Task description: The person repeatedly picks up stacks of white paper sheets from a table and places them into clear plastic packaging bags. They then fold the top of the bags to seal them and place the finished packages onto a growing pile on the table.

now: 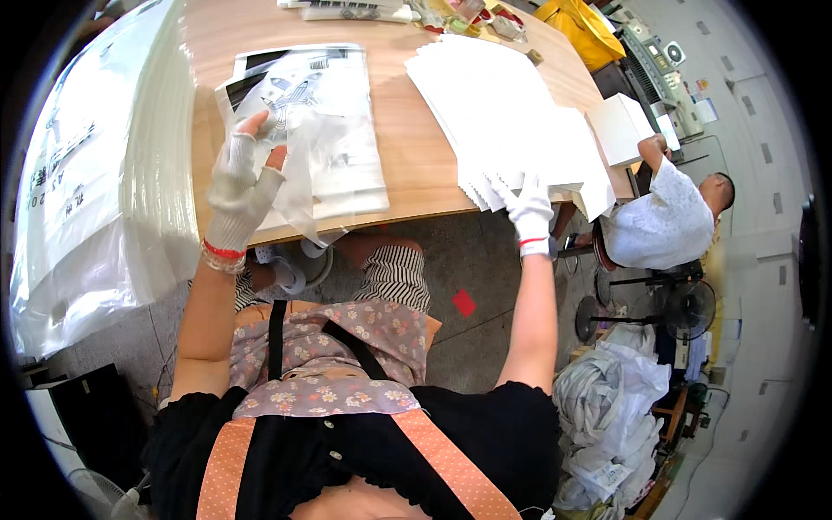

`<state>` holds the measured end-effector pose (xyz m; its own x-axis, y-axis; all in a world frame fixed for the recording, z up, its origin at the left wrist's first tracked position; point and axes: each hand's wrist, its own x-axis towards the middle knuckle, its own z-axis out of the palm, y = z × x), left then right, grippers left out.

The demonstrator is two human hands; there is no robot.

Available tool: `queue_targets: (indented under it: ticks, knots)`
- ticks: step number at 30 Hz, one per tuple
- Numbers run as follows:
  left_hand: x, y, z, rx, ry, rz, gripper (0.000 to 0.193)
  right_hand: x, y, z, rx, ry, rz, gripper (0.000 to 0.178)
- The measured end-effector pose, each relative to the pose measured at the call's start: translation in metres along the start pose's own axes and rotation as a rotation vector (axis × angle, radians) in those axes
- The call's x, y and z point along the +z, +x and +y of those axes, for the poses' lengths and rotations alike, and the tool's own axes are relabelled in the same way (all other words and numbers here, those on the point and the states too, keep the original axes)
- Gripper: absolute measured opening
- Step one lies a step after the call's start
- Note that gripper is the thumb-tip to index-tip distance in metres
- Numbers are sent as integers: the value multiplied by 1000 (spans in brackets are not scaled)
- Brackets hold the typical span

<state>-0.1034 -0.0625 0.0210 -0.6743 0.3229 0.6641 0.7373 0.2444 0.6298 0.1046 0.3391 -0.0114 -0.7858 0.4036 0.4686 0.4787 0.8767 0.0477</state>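
Observation:
My left hand (238, 178), in a white glove with bare thumb and fingertip, is raised over the near left part of the table. It holds the lifted film of a clear plastic bag (302, 165), with thumb and forefinger apart. Beneath lies a pile of printed clear bags (355, 121). My right hand (527, 210), gloved in white, reaches the near edge of a fanned stack of white sheets (494, 104). Its fingers are spread and touch the lower corners; whether one sheet is pinched cannot be made out.
A tall stack of plastic bags (156, 156) stands at the left. Tape rolls (468, 13) and a yellow bag (582, 30) are at the far side. To the right, a person (663, 212) sits beside a white box (620, 128). A fan (689, 309) and bundled plastic (607, 407) stand nearby.

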Motion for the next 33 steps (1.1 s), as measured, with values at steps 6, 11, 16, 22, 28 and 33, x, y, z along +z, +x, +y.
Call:
queue_targets:
  ticks: [6, 11, 16, 22, 28, 33]
  knots:
    - [9, -24, 30, -76, -423, -318, 28, 25, 25, 93, -33, -36, -15, 55]
    - [75, -44, 63, -454, -823, -768, 31, -46, 38, -15, 212, 65, -52, 41]
    - [116, -43, 79, -1139, -1542, -785, 50, -88, -36, -100, -583, 36, -32, 43]
    - [52, -25, 78, -729, -531, -1081, 56, -61, -91, -37, -1701, -3314, 1215, 43]
    - [89, -118, 89, 96, -16, -566, 66, -3, -139, -144, -1327, -4207, 443, 65]
    - [70, -76, 70, 21, 352, -749, 63, 7, -115, -186, -1281, -4313, 93, 36]
